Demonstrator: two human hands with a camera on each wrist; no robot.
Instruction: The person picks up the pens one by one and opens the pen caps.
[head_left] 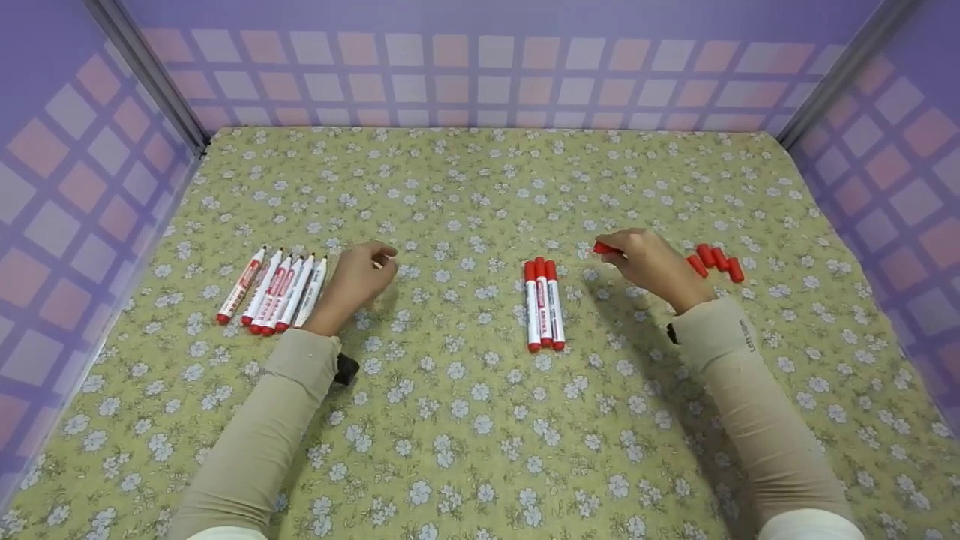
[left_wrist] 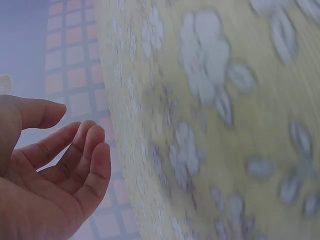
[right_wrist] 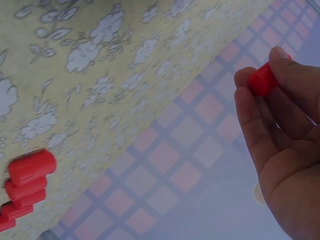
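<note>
My right hand (head_left: 646,259) pinches a red marker cap (head_left: 602,247) between thumb and fingers, above the cloth to the right of the middle. In the right wrist view the same cap (right_wrist: 263,80) shows between the fingertips. My left hand (head_left: 361,279) holds nothing; its fingers are loosely bent in the left wrist view. Just left of it lie several uncapped white markers (head_left: 279,292) side by side, dark tips pointing away, partly hidden by the hand and wrist. Three capped markers (head_left: 544,304) lie together between the hands, red caps at the far end.
Several loose red caps (head_left: 720,259) lie to the right of my right hand, one partly behind its wrist. A flowered yellow-green cloth (head_left: 450,420) covers the table. Purple checked panels (head_left: 480,75) stand along its back and both sides.
</note>
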